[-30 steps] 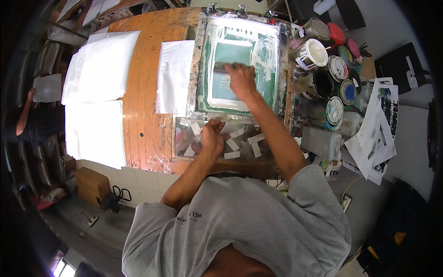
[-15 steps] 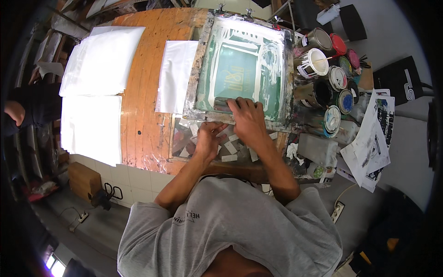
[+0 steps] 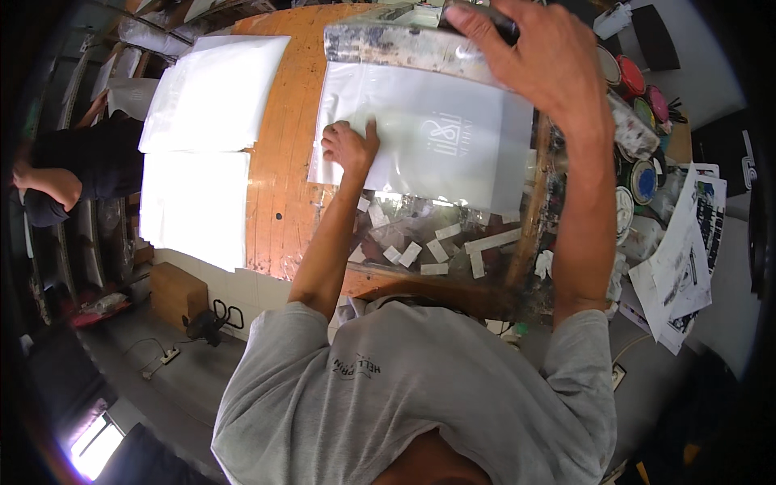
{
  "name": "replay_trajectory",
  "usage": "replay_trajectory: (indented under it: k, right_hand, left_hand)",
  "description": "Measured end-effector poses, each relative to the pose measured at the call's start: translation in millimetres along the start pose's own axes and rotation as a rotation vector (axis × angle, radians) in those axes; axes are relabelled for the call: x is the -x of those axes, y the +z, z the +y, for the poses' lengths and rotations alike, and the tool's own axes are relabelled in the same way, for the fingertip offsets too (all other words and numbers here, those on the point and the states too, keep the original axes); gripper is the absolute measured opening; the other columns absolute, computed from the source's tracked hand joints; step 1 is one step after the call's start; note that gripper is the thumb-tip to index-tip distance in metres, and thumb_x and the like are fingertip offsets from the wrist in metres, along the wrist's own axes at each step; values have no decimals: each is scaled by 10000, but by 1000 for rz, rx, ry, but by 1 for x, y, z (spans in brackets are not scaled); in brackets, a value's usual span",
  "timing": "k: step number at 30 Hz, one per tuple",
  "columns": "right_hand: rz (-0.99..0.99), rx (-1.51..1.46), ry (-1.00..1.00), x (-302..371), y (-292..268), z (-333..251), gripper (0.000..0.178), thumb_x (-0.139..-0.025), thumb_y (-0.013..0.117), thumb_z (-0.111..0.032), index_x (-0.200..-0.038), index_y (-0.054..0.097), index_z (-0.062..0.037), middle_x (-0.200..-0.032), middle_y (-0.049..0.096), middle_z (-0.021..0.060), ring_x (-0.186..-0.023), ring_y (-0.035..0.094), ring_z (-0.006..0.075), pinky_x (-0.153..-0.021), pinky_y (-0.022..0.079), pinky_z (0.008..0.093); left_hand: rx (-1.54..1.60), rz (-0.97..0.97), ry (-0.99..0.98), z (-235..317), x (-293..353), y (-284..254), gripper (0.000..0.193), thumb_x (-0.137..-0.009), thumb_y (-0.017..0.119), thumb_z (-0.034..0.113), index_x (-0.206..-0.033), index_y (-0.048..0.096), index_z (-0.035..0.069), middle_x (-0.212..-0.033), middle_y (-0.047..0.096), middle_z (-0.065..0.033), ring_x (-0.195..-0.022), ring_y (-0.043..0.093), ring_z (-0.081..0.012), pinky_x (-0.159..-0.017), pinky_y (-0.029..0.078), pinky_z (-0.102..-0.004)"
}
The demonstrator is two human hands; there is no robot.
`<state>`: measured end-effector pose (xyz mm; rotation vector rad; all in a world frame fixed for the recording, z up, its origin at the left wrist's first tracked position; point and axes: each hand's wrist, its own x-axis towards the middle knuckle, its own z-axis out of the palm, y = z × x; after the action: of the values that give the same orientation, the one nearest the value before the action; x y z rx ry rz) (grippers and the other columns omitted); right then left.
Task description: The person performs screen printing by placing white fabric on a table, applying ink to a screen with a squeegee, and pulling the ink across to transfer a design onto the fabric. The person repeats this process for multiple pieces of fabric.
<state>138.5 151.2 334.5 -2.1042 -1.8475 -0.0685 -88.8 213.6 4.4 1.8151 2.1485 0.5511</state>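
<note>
A screen-printing frame (image 3: 388, 44) is tilted up, its paint-stained near edge raised above the table. My right hand (image 3: 554, 69) is at that edge, closed on a dark-handled squeegee (image 3: 505, 26); part of its fingers is cut off by the upper rim. Below the frame lies a whitish plastic bag (image 3: 388, 97) with a white printed design (image 3: 446, 136). My left hand (image 3: 352, 148) rests on the left part of the bag, thumb apart and the other fingers loosely bent, gripping nothing that shows.
Two stacks of white plastic bags (image 3: 218, 89) lie on the wooden table (image 3: 271, 190) at left. Glass with small pale pieces (image 3: 434, 268) is in front of the bag. Paint cans (image 3: 643, 178) and loose papers (image 3: 671, 275) are at right. Another person's arm (image 3: 52, 182) shows far left.
The frame, flat before, has its near edge lifted, uncovering the printed bag. My right hand went up and away with the squeegee; my left hand moved from the frame's edge onto the bag.
</note>
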Motion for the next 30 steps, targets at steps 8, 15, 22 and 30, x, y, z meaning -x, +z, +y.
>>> replay_trajectory:
  k: [8,15,22,30]
  right_hand:
    - [-94,11,175,-49,-37,15,807,-993,457,-686,-626,699,-9,-473,529,80,-479,556,217,-619,542,461]
    - [-140,-75,-16,-58,-44,31,830,-997,411,-694,-697,752,0,-763,693,223,-789,682,356,-1049,459,522]
    - [4,-65,48,-53,-30,24,828,-992,396,-706,-961,789,23,-1120,716,278,-1093,679,401,-1012,490,522]
    - [-35,-35,45,-37,-29,17,832,-983,440,-676,-742,732,65,-795,704,271,-787,708,374,-736,541,494]
  left_hand:
    - [341,-320,273,-6,-50,-13,363,-954,717,321,-1115,691,-3,-1019,739,-214,-837,703,-328,-745,549,-399]
    - [-178,686,387,-65,-118,-81,423,-880,746,293,-1120,624,-33,-1044,654,-223,-1026,631,-389,-930,500,-478]
    - [327,-342,657,59,161,8,335,-893,745,324,-1056,574,87,-1548,351,-254,-1519,190,-464,-1177,126,-708]
    - [680,-604,470,58,134,36,167,-875,728,232,-867,700,67,-1463,510,-206,-1448,323,-461,-1127,198,-724]
